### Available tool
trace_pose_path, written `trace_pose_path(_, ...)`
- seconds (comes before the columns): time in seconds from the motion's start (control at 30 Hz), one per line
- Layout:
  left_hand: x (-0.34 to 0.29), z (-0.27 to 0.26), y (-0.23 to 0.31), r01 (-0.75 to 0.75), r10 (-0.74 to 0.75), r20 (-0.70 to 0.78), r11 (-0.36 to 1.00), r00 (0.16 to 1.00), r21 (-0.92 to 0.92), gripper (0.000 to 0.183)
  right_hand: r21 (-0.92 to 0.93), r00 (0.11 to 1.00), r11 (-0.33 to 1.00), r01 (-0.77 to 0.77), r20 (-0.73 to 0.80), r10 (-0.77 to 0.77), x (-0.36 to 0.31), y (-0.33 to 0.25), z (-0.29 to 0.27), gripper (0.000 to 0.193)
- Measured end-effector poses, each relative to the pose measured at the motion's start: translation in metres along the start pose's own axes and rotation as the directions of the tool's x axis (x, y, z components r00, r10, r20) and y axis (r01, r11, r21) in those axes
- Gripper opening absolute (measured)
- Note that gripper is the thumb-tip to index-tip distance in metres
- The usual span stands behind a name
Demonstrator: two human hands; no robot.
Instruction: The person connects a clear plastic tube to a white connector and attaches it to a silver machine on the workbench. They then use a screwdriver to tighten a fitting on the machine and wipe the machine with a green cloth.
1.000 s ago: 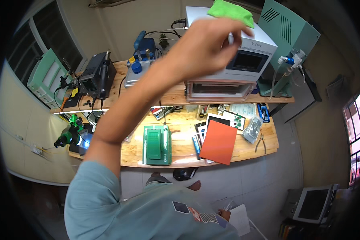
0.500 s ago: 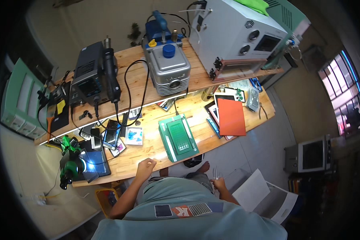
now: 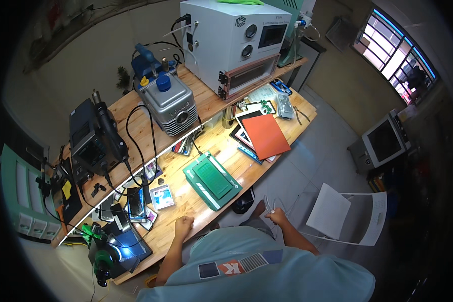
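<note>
My left hand (image 3: 183, 225) is held at the front edge of the wooden bench, its fingers curled together; no object shows in it. Off the bench's front, my right hand (image 3: 277, 217) is closed on a pale looped cable (image 3: 268, 202) that hangs in thin strands. Between and beyond the hands, a green heating plate (image 3: 214, 180) with a darker raised pad lies flat on the bench. Neither hand touches it. A small white tray (image 3: 161, 197) with blue bits is left of it.
An orange-red sheet (image 3: 266, 137) covers tablets at the bench's right. On the upper shelf stand a hot-air station (image 3: 88, 136), a silver pump (image 3: 167, 100) and a white laminating machine (image 3: 226, 45). A lit microscope (image 3: 105, 259) is at left, a white chair (image 3: 332, 211) at right.
The view has turned to the right, so the bench appears slanted and shifted left. My left hand's fingers are curled more tightly; my right hand still holds the cable.
</note>
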State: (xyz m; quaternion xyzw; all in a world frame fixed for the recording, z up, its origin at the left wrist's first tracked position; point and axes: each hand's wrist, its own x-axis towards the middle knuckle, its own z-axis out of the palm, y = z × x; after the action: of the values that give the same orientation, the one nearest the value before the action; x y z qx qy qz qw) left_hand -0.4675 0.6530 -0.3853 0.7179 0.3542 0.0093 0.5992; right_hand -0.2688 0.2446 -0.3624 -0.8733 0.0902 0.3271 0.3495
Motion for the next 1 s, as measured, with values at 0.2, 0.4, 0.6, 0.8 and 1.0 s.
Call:
trace_pose_path(0.2,0.003,-0.008,0.019,0.2,-0.184,0.128,0.971,0.975,-0.127,0.031,0.28,0.942,0.901,-0.331,0.038,0.334,-0.034,0.103,-0.009,0.029)
trace_pose_path(0.4,0.007,-0.008,0.033,0.28,-0.261,0.142,0.951,0.955,-0.134,0.032,0.303,0.918,0.869,-0.391,0.059,0.392,-0.044,0.126,-0.023,0.029)
trace_pose_path(0.6,0.005,-0.01,0.041,0.309,-0.284,0.15,0.933,0.947,-0.185,0.032,0.329,0.966,0.908,-0.26,0.076,0.249,-0.006,0.091,-0.018,0.028)
trace_pose_path(0.8,0.001,-0.004,0.038,0.279,-0.259,0.112,0.93,0.959,-0.24,0.032,0.296,0.988,0.947,-0.123,0.126,0.089,0.015,0.053,-0.009,0.024)
trace_pose_path(1.0,0.0,-0.001,0.037,0.251,-0.234,0.096,0.938,0.968,-0.238,0.032,0.12,0.989,0.99,-0.07,0.134,0.054,0.004,0.046,0.0,0.027)
